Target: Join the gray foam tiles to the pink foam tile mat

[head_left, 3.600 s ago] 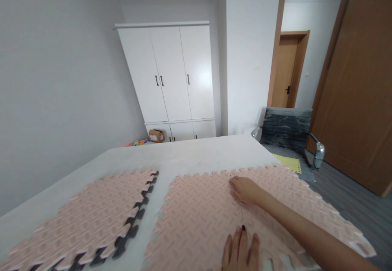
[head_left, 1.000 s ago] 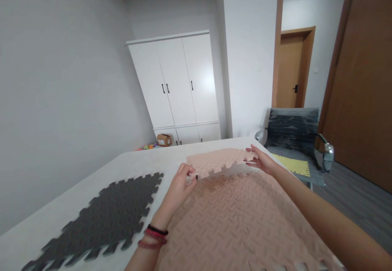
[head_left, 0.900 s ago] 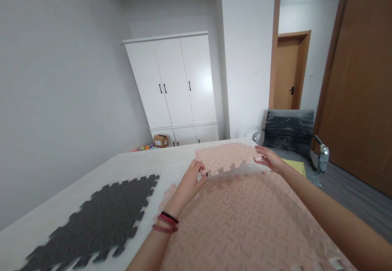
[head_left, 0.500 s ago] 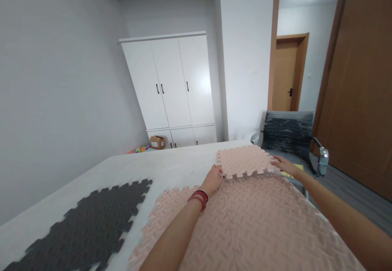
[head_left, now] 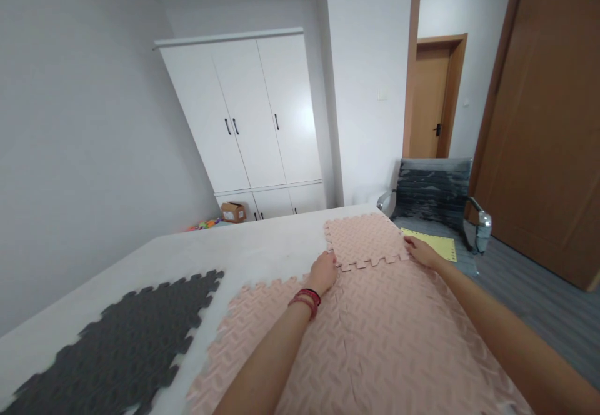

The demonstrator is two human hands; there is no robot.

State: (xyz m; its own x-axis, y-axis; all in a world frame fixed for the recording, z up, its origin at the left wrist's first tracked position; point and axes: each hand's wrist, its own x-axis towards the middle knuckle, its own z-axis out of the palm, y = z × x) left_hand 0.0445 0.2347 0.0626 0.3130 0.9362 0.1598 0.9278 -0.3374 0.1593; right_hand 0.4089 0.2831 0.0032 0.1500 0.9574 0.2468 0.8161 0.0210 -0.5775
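Far pink tile: I see the far pink tile (head_left: 360,237) lying on the counter (head_left: 272,240), its toothed near edge meeting the right pink tile (head_left: 398,334); thin dark gaps show along the left part of that seam.
Left hand: the left hand (head_left: 323,271), fingers bent and drawn together, touches the near left corner; whether it pinches the foam I cannot tell.
Right hand: the right hand (head_left: 420,252) lies at the near right corner, fingers together; its grip I cannot tell.
Left pink tile: the left pink tile (head_left: 257,321) adjoins the right one along a wavy seam, partly under my left forearm.
Dark grey tile: the dark grey tile (head_left: 135,334) lies apart, to the left.
Chair: the chair (head_left: 431,196) beyond bears a yellow sheet (head_left: 438,246).
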